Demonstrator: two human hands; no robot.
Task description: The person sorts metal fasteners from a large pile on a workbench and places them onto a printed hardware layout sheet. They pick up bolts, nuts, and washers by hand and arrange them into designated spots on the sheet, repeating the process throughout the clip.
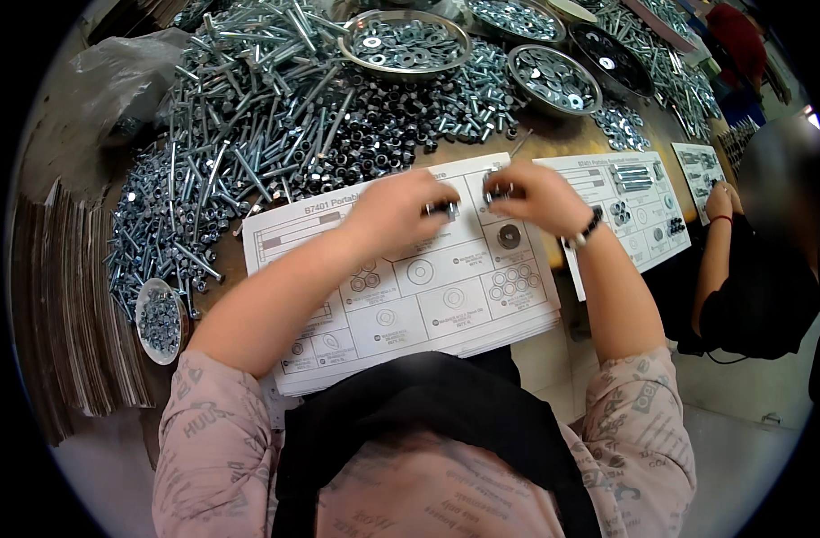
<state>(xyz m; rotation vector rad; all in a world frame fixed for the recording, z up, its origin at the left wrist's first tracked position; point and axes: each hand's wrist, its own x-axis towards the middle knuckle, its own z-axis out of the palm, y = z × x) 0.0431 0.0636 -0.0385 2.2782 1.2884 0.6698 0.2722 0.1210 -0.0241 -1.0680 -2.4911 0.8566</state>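
Two hands at frame centre: left hand [396, 208] fingers pinched on a small metal bolt [446, 211], long axis roughly left-right; right hand [534, 195] fingers closed on more small hardware [498, 190], mostly hidden. Both over a white printed sheet [410, 296] with outlined shapes. Shiny bolt pile [248, 99] upper left; round metal bowl [405, 43] of washers at top.

A brown desk [82, 161] is stretching across the workshop; a pale floor [742, 448] is showing beneath; daylight is glinting at right.
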